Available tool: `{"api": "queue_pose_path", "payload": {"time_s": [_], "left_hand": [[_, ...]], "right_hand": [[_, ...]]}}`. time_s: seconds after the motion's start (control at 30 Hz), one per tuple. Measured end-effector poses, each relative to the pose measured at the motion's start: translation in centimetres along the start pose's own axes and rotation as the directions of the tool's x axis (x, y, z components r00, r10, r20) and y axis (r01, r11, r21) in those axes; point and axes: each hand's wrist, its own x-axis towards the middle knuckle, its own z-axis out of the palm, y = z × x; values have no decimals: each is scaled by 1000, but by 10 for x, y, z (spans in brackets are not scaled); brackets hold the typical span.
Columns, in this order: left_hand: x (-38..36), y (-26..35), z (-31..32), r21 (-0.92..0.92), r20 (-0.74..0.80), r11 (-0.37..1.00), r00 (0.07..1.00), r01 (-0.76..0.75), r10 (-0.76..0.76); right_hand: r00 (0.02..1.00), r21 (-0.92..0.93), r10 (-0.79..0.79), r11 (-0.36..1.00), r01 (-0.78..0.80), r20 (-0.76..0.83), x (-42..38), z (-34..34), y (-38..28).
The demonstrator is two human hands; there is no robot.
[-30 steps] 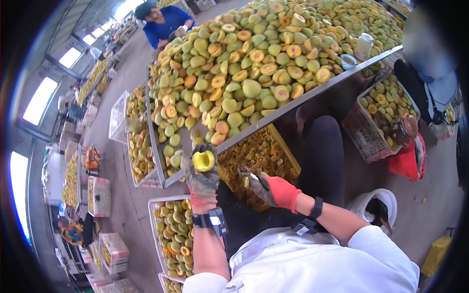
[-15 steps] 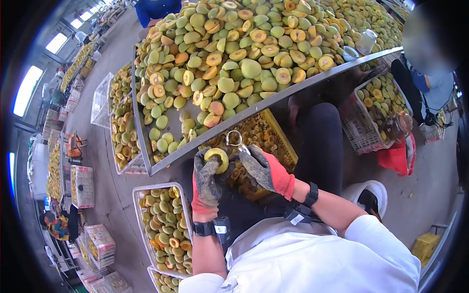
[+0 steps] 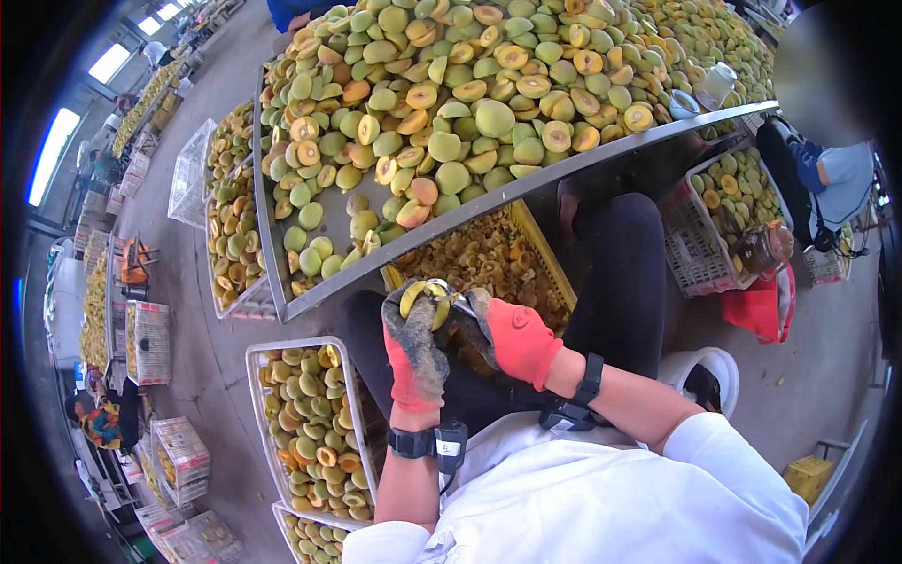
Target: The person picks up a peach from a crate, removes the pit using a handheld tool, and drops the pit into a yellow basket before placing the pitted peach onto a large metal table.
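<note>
My left hand (image 3: 413,352), in a red and dark grey glove, is wrapped round a halved green fruit (image 3: 425,303). My right hand (image 3: 512,334), gloved alike, grips a metal ring tool (image 3: 460,303), whose looped end meets the fruit. Both hands are close together above my lap. Beneath and beyond them is a yellow crate (image 3: 540,249) holding brownish-orange fruit pieces. A metal-edged table (image 3: 413,247) heaped with green and orange fruit, many cut in half, stands in front.
White crates of fruit stand at my left (image 3: 252,395) and right (image 3: 691,240). Near the right one are a jar (image 3: 766,246), a red bag (image 3: 759,310) and a white bucket (image 3: 728,371). A person (image 3: 836,188) sits at the right; another's blue sleeve (image 3: 310,7) shows beyond the table.
My right hand has brought the ring tool against the fruit, where before they were apart. My left hand has tilted the fruit. The view has shifted slightly.
</note>
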Motion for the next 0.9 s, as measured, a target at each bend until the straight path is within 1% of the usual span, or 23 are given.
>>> {"api": "queue_pose_path", "payload": {"time_s": [0.03, 0.1, 0.13, 0.2, 0.23, 0.3, 0.33, 0.4, 0.47, 0.53, 0.6, 0.67, 0.7, 0.73, 0.8, 0.83, 0.87, 0.9], "left_hand": [[0, -4, 1, -3, -1, 1000, 1000, 0, 0], [0, -13, 4, 19, -102, 999, 994, -38, 40], [1, -19, 5, 15, -102, 999, 994, -37, 39], [3, -30, 4, -17, -154, 997, 986, -70, 67], [8, -35, 0, 1, -152, 1000, 988, -22, 21], [11, -45, -1, -8, -184, 1000, 983, -13, 11], [14, -51, -3, -14, -215, 1000, 977, -6, 2], [16, -58, -8, -38, -200, 999, 980, -19, 11], [15, -64, -9, -65, -251, 998, 968, -9, -8], [14, -65, -12, -85, -238, 996, 971, -22, 1], [11, -65, -14, -105, -233, 994, 973, -36, 10], [11, -64, -13, -123, -223, 990, 974, -67, 39], [17, -69, -19, 8, -203, 993, 972, -115, 115], [16, -78, -21, 49, -228, 987, 960, -153, 160], [16, -87, -24, 239, -267, 957, 936, -167, 230], [17, -88, -20, 392, -267, 884, 889, -253, 373], [19, -85, -17, 549, -251, 779, 828, -304, 501], [21, -78, -10, 515, -264, 778, 797, -359, 543]], "right_hand": [[1000, -2, -1, 1000, 1, 2, 0, 3, 2], [998, -87, 60, 995, -57, 37, 1, 6, 5], [997, -91, 61, 994, -57, 38, 1, 9, 8], [998, -161, 69, 985, -69, -2, 2, 11, 11], [998, -165, 68, 984, -67, 0, 2, 12, 12], [984, -224, 165, 963, -147, 65, 5, 6, 6], [984, -229, 164, 963, -144, 67, 7, 5, 4], [961, -236, 251, 947, -218, 117, 8, 5, 2], [958, -223, 251, 950, -217, 137, 9, 10, 7], [955, -209, 249, 954, -214, 159, 10, 15, 11], [947, -363, 266, 913, -189, 177, 15, 18, 10], [953, -384, 252, 907, -173, 166, 20, 20, 12], [959, -399, 240, 902, -163, 151, 21, 22, 14], [969, -359, 214, 920, -158, 122, 22, 31, 27], [966, -139, 257, 958, -250, 30, 15, 50, 47], [871, 418, 472, 771, -481, 133, 20, 53, 55], [720, 758, 581, 251, -602, 380, 25, 56, 67], [699, 729, 530, 202, -654, 480, 24, 56, 108]]}}
